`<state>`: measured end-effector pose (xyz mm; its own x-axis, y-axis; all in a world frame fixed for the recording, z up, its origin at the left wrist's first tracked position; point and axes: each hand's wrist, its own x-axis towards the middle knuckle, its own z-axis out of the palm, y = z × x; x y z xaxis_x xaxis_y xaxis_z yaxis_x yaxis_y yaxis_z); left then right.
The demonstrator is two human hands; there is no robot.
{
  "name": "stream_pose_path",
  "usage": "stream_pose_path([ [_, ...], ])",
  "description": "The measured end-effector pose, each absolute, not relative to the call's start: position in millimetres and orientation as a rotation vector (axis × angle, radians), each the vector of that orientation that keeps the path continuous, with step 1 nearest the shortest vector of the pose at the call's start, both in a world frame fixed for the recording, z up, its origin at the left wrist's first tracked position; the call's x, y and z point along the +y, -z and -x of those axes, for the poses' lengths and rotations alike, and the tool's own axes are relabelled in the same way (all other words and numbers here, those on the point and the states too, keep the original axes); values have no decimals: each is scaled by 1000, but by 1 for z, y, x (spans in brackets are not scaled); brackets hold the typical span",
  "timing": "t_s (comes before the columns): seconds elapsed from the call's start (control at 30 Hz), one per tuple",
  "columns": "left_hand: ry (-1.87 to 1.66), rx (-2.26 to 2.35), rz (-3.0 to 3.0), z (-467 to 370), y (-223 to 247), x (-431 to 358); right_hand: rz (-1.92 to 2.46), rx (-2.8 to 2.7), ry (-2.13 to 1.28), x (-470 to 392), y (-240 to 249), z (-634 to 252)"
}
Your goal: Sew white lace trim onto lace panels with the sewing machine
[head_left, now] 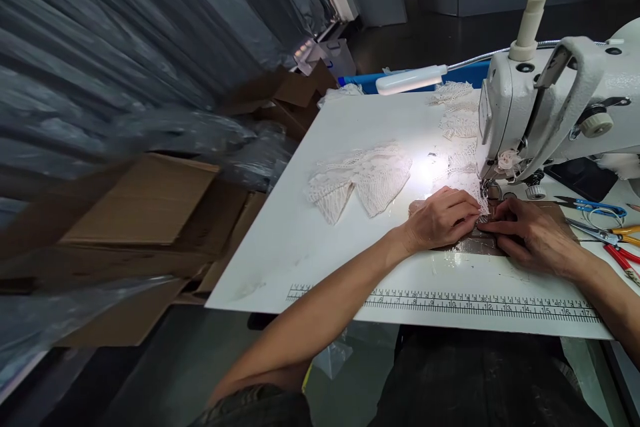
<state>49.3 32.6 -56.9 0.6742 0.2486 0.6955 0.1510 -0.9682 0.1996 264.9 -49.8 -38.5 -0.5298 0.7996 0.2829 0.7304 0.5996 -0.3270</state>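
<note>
White lace fabric [465, 180] runs under the needle area of a white sewing machine [505, 113]. My left hand [445, 217] is closed on the near end of this lace, its fingers bunched just in front of the presser foot. Close beside it on the right, my right hand [530, 233] has its fingers bent and pinched at the same edge; what lies between them is too small to name. Beneath both hands is a brown, shiny plate [485, 245]. Two gathered lace pieces [360, 177] lie on the white table [280, 240], left of my hands.
Blue-handled scissors [600, 207], orange-handled scissors [615, 235] and a red-handled tool [623, 263] lie right of my right hand. A white lamp [413, 80] reaches over the table's back. Cardboard boxes [140, 200] stand at the left. A ruler strip [450, 303] lines the front edge.
</note>
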Motion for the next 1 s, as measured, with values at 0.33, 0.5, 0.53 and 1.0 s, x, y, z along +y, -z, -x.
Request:
stream_pose_path([
  [0.33, -804, 399, -2912, -47, 62, 33, 1210, -2434, -255, -50, 37, -264],
  [0.5, -812, 364, -2971, -47, 62, 34, 1202, -2365, -372, -49, 36, -269],
  [0.53, -829, 348, -2976, -47, 61, 34, 1227, -2309, -412, -49, 38, -271],
  [1.0, -851, 310, -2988, -46, 61, 35, 1381, -2266, -223, -48, 59, -274],
])
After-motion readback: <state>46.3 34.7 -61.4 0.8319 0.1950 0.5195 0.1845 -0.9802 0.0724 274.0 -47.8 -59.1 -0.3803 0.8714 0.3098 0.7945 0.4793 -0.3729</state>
